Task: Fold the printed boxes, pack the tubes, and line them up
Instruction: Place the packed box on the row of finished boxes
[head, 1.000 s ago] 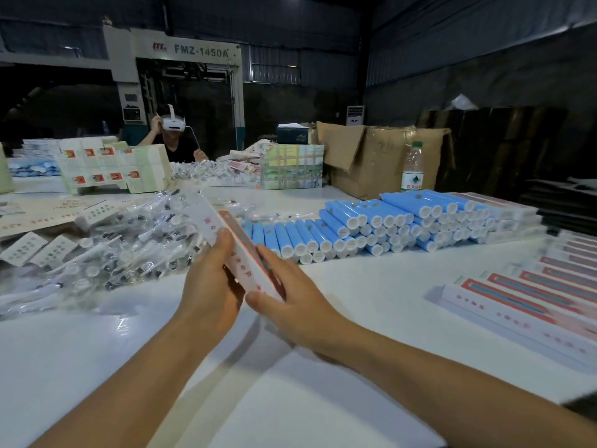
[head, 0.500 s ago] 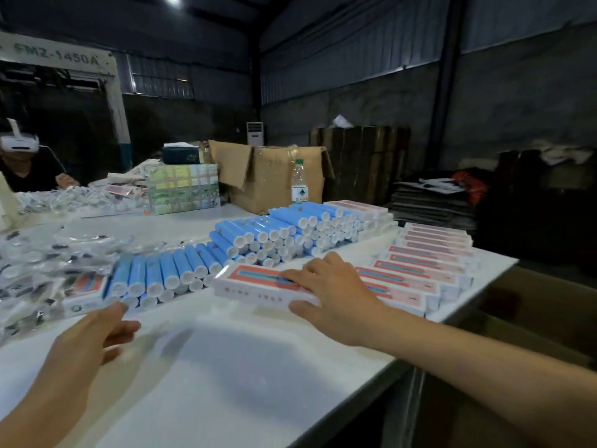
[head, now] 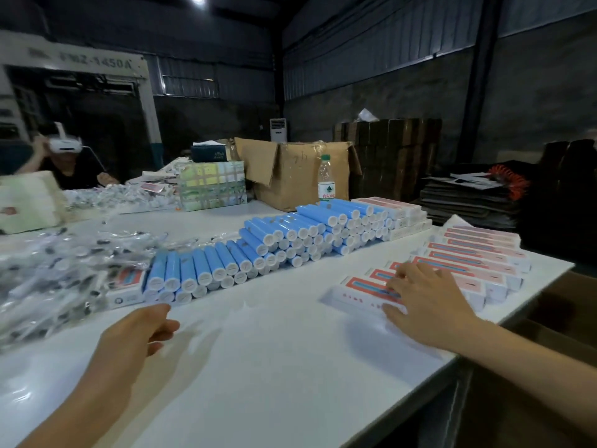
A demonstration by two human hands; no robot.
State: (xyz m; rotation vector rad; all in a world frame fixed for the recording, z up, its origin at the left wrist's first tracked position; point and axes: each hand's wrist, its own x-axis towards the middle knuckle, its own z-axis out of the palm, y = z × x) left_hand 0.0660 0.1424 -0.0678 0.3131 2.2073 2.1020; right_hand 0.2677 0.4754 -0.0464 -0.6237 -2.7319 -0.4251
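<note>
On the white table (head: 274,367), seen from the head camera, the right hand (head: 426,305) lies flat with straight fingers pressing on the nearest printed box (head: 358,291), which sits at the near end of a row of packed boxes (head: 475,257) near the table's right edge. Left of it, the left hand (head: 135,337) hovers with fingers loosely curled, holding nothing, just before the stacked blue tubes (head: 274,244). Clear plastic bags (head: 55,273) pile at far left.
</note>
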